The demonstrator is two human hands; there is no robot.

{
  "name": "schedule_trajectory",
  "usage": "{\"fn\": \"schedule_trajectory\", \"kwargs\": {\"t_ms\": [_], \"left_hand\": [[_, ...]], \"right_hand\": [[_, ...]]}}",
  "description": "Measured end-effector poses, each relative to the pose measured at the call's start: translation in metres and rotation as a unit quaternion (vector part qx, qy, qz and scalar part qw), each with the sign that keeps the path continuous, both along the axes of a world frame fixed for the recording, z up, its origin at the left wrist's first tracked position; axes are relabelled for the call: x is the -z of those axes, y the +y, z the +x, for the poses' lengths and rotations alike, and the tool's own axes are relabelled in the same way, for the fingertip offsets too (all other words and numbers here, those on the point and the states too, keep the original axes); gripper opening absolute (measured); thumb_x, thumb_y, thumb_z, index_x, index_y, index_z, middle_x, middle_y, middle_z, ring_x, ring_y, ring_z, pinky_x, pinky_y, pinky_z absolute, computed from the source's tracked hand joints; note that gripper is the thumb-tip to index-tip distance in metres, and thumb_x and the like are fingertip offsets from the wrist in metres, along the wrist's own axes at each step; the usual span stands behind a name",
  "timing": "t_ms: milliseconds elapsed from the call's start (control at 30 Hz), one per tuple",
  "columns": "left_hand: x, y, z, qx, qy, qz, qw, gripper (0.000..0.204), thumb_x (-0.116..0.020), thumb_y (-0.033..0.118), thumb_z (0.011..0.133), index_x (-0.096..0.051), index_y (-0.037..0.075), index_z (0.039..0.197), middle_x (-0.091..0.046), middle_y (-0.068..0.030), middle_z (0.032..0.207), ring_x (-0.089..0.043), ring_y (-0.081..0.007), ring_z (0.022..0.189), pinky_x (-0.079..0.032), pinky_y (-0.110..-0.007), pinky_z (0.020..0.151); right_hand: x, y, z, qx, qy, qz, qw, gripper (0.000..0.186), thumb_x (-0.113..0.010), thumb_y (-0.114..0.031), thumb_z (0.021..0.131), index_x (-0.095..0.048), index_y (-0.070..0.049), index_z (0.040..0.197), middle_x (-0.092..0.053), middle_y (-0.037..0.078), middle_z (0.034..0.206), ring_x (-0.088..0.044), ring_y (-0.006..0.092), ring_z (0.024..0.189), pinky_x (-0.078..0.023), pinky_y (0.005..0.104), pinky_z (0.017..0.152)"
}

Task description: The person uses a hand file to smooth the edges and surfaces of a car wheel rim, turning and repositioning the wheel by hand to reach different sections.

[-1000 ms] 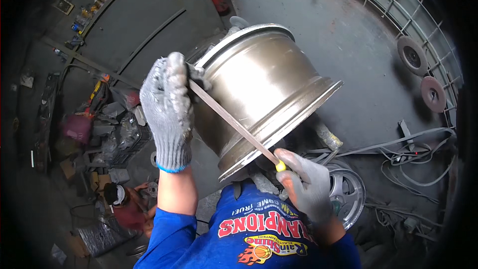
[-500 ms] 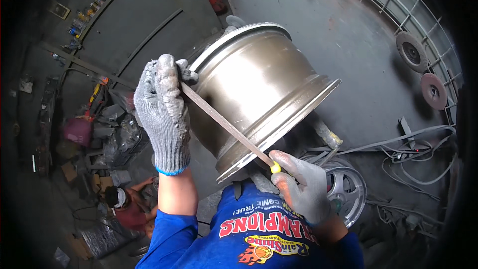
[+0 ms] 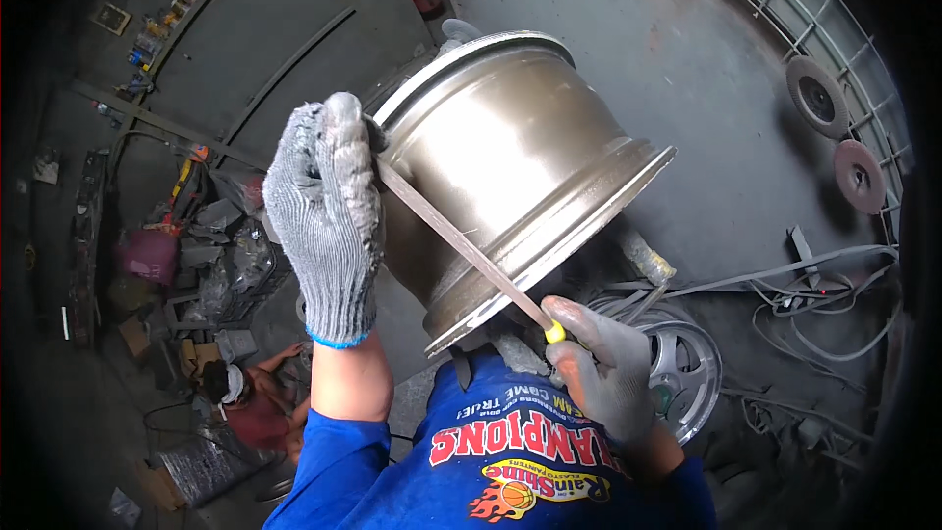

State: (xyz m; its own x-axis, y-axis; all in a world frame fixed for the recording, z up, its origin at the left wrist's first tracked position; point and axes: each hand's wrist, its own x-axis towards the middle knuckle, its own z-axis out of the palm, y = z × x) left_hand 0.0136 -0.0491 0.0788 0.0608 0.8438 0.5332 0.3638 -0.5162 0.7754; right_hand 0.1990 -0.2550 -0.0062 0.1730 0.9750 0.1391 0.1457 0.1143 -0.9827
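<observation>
A bronze-coloured wheel rim point(image 3: 510, 142) with a bare-metal edge stands tilted in front of me. Across its near lower left side lies a long flat file point(image 3: 461, 245), touching or very close to the near lip. My left hand point(image 3: 329, 201), in a grey knit glove, is closed round the file's far end. The yellow handle point(image 3: 555, 332) is gripped by my right hand point(image 3: 608, 363), also in a worn grey glove, just below the rim's near edge. What supports the rim is mostly hidden behind and beneath it.
A silver spoked wheel point(image 3: 692, 373) rests at the lower right, near tangled cables point(image 3: 785, 304). Sanding discs point(image 3: 816, 98) hang on a wire grid at the right. Another person point(image 3: 257, 397) sits at the lower left beside piled scraps and boxes.
The file and both hands have shifted slightly to the right along the rim's near lip. In the picture the rim sits a little higher. The grip of both hands stays the same.
</observation>
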Motion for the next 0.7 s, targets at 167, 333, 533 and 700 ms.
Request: {"fn": "schedule_trajectory", "kwargs": {"t_ms": [167,333,533,700], "left_hand": [[0.023,-0.045,0.012,-0.012,0.051,-0.017,0.998,0.020,-0.067,0.017,0.101,-0.071,-0.002,0.096,-0.069,-0.0127,0.090,-0.069,-0.0289,0.097,-0.052,-0.039,0.096],[0.017,-0.048,0.012,0.028,0.076,-0.014,0.997,0.017,-0.066,0.014,0.100,-0.071,0.001,0.091,-0.067,-0.0104,0.085,-0.069,-0.0282,0.095,-0.052,-0.045,0.105],[0.000,-0.013,0.001,-0.018,0.012,-0.001,1.000,0.038,-0.063,0.029,0.107,-0.071,-0.009,0.110,-0.068,-0.0059,0.086,-0.065,-0.0136,0.085,-0.052,-0.030,0.081],[0.029,-0.056,0.001,0.047,0.155,0.025,0.987,0.055,-0.058,0.047,0.109,-0.074,-0.005,0.115,-0.075,-0.0081,0.094,-0.063,-0.0113,0.077,-0.048,-0.027,0.074]], "right_hand": [[0.028,-0.041,0.017,0.012,-0.113,0.029,0.993,0.044,-0.083,-0.004,0.085,-0.072,0.004,0.127,-0.079,0.019,0.107,-0.078,0.0284,0.083,-0.060,0.0339,0.074],[0.034,-0.044,0.018,0.016,-0.131,0.030,0.991,0.046,-0.083,-0.004,0.083,-0.073,0.004,0.127,-0.079,0.018,0.104,-0.077,0.0298,0.080,-0.060,0.0348,0.072],[-0.003,0.005,0.007,-0.010,-0.050,-0.003,0.999,0.041,-0.073,0.003,0.083,-0.072,0.005,0.124,-0.077,0.024,0.102,-0.074,0.0318,0.079,-0.058,0.0414,0.075],[0.057,-0.054,0.020,0.002,-0.140,0.076,0.987,0.057,-0.088,-0.004,0.073,-0.071,0.003,0.128,-0.079,0.018,0.110,-0.076,0.0324,0.082,-0.060,0.0376,0.072]]}}
